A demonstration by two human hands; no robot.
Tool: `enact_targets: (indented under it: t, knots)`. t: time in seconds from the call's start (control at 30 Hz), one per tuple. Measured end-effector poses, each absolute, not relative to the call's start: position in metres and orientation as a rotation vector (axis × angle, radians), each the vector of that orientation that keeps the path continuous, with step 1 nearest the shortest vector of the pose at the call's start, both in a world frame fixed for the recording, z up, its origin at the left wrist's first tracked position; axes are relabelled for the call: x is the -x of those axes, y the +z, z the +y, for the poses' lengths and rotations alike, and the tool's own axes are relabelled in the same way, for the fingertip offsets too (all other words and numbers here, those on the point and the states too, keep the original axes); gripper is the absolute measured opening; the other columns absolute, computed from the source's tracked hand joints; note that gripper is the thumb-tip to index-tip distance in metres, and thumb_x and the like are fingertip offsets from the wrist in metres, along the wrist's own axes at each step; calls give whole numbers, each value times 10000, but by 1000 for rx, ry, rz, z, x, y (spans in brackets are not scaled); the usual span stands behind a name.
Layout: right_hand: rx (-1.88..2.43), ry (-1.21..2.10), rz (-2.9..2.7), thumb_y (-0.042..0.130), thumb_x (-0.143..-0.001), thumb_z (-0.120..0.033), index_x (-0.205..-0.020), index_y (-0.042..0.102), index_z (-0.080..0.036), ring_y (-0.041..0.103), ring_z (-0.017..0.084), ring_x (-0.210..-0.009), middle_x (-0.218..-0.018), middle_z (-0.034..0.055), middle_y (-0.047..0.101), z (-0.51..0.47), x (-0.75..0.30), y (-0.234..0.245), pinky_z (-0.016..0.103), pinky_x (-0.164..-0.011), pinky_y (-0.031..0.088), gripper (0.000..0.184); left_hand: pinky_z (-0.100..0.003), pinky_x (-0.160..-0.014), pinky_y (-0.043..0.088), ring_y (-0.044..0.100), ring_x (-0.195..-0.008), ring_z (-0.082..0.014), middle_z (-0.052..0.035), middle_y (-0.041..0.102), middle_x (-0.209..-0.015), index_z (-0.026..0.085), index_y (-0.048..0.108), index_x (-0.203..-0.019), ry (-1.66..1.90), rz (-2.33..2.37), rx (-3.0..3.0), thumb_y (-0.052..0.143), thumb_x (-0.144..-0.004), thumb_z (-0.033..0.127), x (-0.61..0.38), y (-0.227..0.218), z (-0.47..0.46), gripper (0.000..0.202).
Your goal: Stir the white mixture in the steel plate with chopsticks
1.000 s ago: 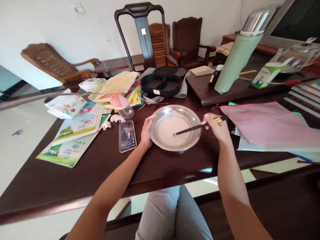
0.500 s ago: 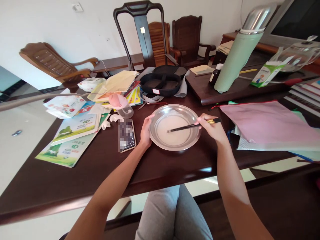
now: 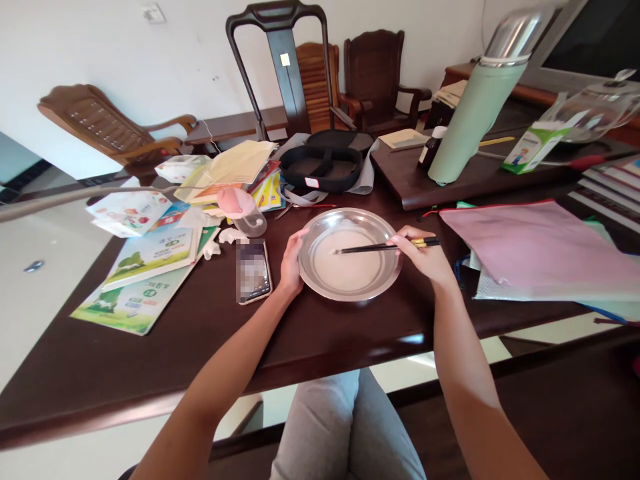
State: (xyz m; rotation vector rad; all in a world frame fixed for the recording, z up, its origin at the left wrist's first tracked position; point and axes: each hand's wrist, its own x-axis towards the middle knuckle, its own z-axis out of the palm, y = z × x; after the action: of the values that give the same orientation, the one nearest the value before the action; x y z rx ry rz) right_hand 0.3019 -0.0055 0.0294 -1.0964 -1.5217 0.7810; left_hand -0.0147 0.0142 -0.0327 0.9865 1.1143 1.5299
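A round metal bowl (image 3: 350, 291) stands on the dark wooden table in front of me, with a milky white liquid (image 3: 345, 270) in its bottom. My left hand (image 3: 291, 262) grips the bowl's left rim. Between the fingers of my right hand (image 3: 417, 250) are black chopsticks (image 3: 365, 248) with gold-coloured ends. Their tips reach into the white liquid near the bowl's middle. A phone (image 3: 254, 270) lies flat just left of my left hand.
Booklets (image 3: 145, 287), crumpled tissue (image 3: 213, 250) and a pink-lidded clear cup (image 3: 243, 210) lie to the left. Behind the bowl is a black case (image 3: 323, 173). A green thermos (image 3: 477, 110) stands at the back right; a pink zip pouch (image 3: 530, 240) lies at right.
The chopstick tips have swung a little away from me within the bowl, turning the chopsticks more level across it. My left hand and the bowl stay in place.
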Motion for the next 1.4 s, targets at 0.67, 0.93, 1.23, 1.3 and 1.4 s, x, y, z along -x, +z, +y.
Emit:
enact_targets:
  t: [0.67,0.93,1.23,1.3,1.4]
  knots:
    - [1101,627,-1259,737,-909,-923,-569,707,-258,482,150,-461,-523,3,597,-2,-321,25,341,-498,367,748,-394,-1053,606,758,-1201,-297,-40,843,-1316,286,833,-1137,1546,1117,-968,867,-866,631,14,-33,15,440]
    - [1023,717,-1503,791,-903,-883,-705,806,-265,748,224,-776,-847,58,839,-4,-303,30,357,-704,580,650,-400,-1040,609,761,-1195,-303,-49,842,-1293,282,829,-1147,1537,1106,-956,865,-866,612,14,-33,14,435]
    - [963,964,-1426,823,-900,-850,-710,770,-266,658,185,-561,-648,35,786,-9,-301,32,308,-517,523,616,-436,-1086,602,754,-1224,-312,-53,822,-1338,291,806,-1161,1521,1117,-1011,843,-888,657,16,-35,15,458]
    - [984,954,-1482,823,-906,-841,-778,811,-262,714,196,-636,-720,47,831,-9,-296,35,308,-569,574,593,-436,-1100,602,752,-1238,-314,-51,826,-1340,292,813,-1157,1523,1113,-1003,852,-877,654,15,-35,15,459]
    - [991,862,-1352,829,-878,-867,-791,791,-259,686,179,-588,-673,31,806,-6,-299,34,289,-542,548,615,-438,-1110,601,750,-1257,-320,-47,830,-1346,292,820,-1150,1529,1120,-991,860,-865,645,15,-34,15,456]
